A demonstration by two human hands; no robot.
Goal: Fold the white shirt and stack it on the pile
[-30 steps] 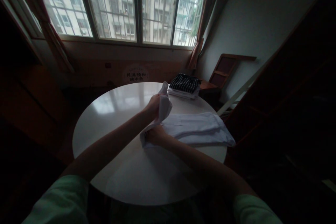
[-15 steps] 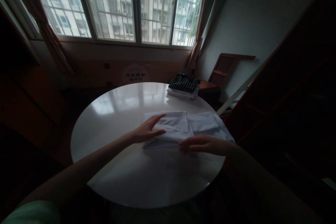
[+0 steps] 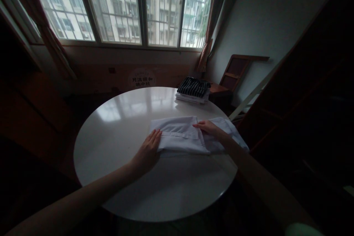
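Garment (image 3: pixel 181 143) lies centre-right on the table (image 3: pixel 118 188), folded over except its right end, left hand (image 3: pixel 148 151) resting flat on its left edge, right hand (image 3: pixel 208 127) half-curled at the fold, grip unclear

I receive a dim feed. Daylight enters through the barred window (image 3: pixel 118 11), producing glare on the round white tabletop (image 3: pixel 116 129). Soft shading marks creases in the white shirt (image 3: pixel 179 134). The lower right registers near-black; wide-angle distortion stretches the edges.
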